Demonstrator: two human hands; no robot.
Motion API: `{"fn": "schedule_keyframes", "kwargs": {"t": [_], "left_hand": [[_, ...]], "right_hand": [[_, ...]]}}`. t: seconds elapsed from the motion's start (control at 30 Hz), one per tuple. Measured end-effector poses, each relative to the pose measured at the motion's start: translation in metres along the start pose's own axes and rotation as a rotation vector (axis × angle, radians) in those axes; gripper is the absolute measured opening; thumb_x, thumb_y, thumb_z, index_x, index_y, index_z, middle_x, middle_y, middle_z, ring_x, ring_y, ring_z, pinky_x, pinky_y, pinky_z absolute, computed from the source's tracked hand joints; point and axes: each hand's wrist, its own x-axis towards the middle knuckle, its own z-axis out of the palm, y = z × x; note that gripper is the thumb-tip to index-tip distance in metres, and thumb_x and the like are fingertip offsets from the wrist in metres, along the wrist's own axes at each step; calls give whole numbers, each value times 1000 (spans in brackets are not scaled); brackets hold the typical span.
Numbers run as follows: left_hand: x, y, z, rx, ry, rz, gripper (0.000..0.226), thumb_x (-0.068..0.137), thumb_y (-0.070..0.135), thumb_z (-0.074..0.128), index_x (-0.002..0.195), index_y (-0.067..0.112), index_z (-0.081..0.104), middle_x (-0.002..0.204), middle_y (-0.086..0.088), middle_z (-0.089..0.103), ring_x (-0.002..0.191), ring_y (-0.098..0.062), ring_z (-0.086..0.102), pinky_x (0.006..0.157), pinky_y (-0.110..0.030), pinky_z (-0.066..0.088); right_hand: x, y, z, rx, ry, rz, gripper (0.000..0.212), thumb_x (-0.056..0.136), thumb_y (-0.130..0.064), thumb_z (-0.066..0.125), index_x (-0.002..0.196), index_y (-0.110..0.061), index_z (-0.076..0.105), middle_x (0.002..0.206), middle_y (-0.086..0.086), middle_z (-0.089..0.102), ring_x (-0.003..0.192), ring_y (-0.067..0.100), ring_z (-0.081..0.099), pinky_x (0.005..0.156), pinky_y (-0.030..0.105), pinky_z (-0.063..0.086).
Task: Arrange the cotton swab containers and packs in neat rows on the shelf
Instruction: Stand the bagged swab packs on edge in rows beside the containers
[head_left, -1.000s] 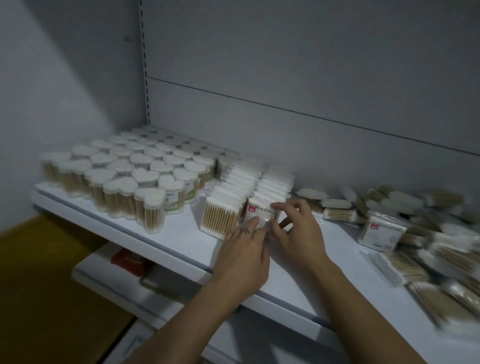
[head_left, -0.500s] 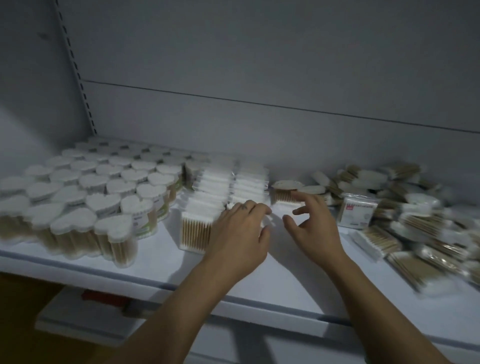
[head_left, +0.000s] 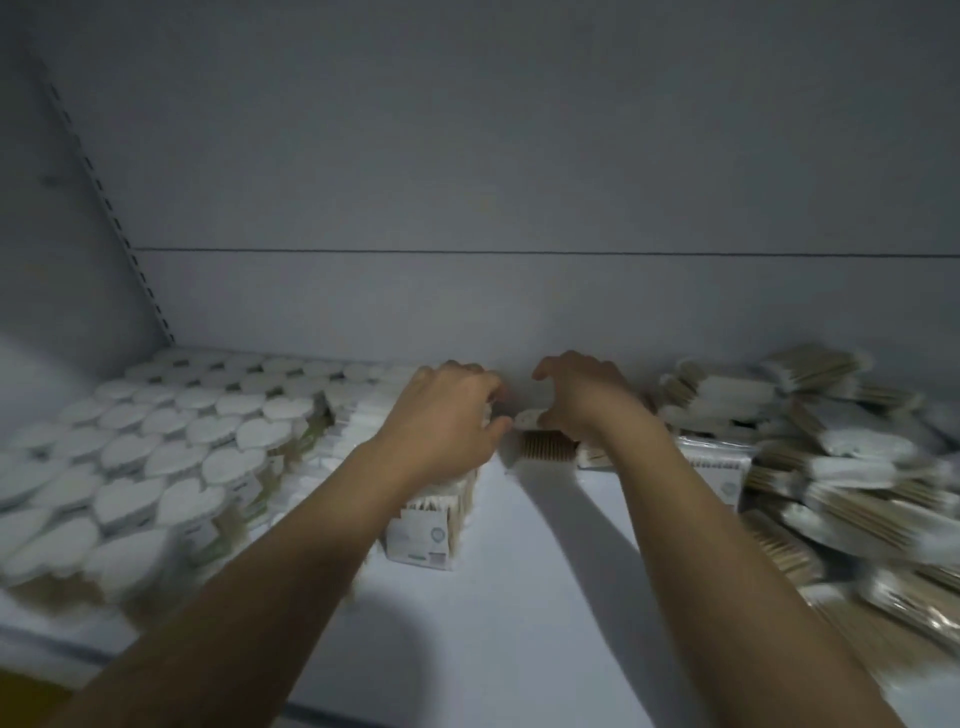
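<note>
White heart-lidded swab containers stand in tight rows on the left of the white shelf. Beside them runs a row of upright swab packs, front to back. My left hand lies over the far end of this row with its fingers bent down out of sight. One heart-lidded container lies on its side near the back wall. My right hand arches just over it, thumb spread and clear of the lid, fingertips hidden.
A loose heap of swab packs covers the right side of the shelf up to the back wall. A boxed pack stands at its left edge. Bare shelf lies between my forearms, and the shelf's front lip is below.
Both hands left the front pack of the row and reached to the back of the shelf. The view swung to face the back wall.
</note>
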Motion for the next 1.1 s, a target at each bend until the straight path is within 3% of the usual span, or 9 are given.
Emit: {"fn": "schedule_keyframes", "kwargs": {"t": [0.17, 0.3, 0.4, 0.5, 0.63, 0.73, 0.87, 1.0, 1.1], "left_hand": [[14, -1, 9, 22, -86, -24, 33, 90, 45, 56, 116, 27, 63, 116, 7, 65, 110, -19, 56, 92, -34, 41], [13, -8, 8, -22, -70, -91, 35, 89, 43, 59, 120, 27, 62, 117, 7, 64, 110, -17, 57, 96, -36, 43], [12, -12, 3, -146, 30, -163, 42, 88, 41, 64, 126, 25, 57, 120, 6, 62, 109, -15, 58, 95, -37, 46], [7, -5, -5, -274, 186, -164, 48, 86, 39, 68, 129, 25, 53, 123, 5, 59, 108, -13, 57, 91, -31, 47], [-1, 10, -16, -368, 277, -163, 63, 79, 53, 70, 132, 31, 45, 130, 7, 48, 114, -9, 49, 90, -27, 43], [-9, 14, -20, -333, 346, -222, 68, 74, 56, 73, 129, 30, 43, 129, 8, 44, 116, -9, 47, 89, -28, 43], [-24, 9, -26, -427, 469, -270, 59, 73, 53, 74, 121, 31, 49, 122, 13, 40, 113, -1, 43, 90, -21, 41], [-41, -3, -34, -422, 467, -287, 52, 79, 44, 74, 122, 33, 47, 125, 14, 44, 113, -2, 46, 93, -24, 42], [-58, -12, -38, -491, 481, -313, 40, 84, 37, 72, 117, 34, 50, 120, 17, 53, 107, 3, 51, 89, -18, 43]], "right_hand": [[16, 12, 26, -113, -42, -23, 42, 87, -24, 57, 129, -25, 54, 136, 5, 53, 123, 26, 50, 101, 35, 39], [18, 14, 16, -23, 59, -25, 28, 87, -26, 56, 114, -23, 62, 121, 5, 61, 110, 27, 57, 87, 33, 43], [14, 7, -17, 272, 202, -18, 22, 89, -32, 56, 104, -18, 64, 105, 3, 65, 87, 23, 56, 71, 29, 39], [5, -2, -46, 669, 322, -42, 25, 86, -33, 61, 92, -9, 66, 88, 1, 69, 75, 21, 64, 65, 37, 52], [-12, -20, -58, 1125, 231, -56, 19, 82, -28, 69, 84, -11, 62, 72, 1, 70, 64, 16, 71, 55, 31, 56], [-15, -29, -57, 1304, 116, -72, 17, 83, -22, 71, 80, -10, 58, 59, -5, 66, 64, 21, 71, 55, 33, 55], [-15, -36, -53, 1331, 30, -122, 7, 82, -17, 70, 85, -11, 67, 69, 0, 70, 70, 23, 71, 62, 36, 56], [-22, -41, -53, 1262, 7, -210, 10, 84, -17, 68, 92, -11, 70, 80, 4, 74, 76, 23, 71, 64, 34, 56], [-32, -54, -53, 1148, 15, -254, 12, 85, -17, 68, 95, -10, 70, 84, 5, 74, 77, 23, 71, 64, 33, 58]]}}
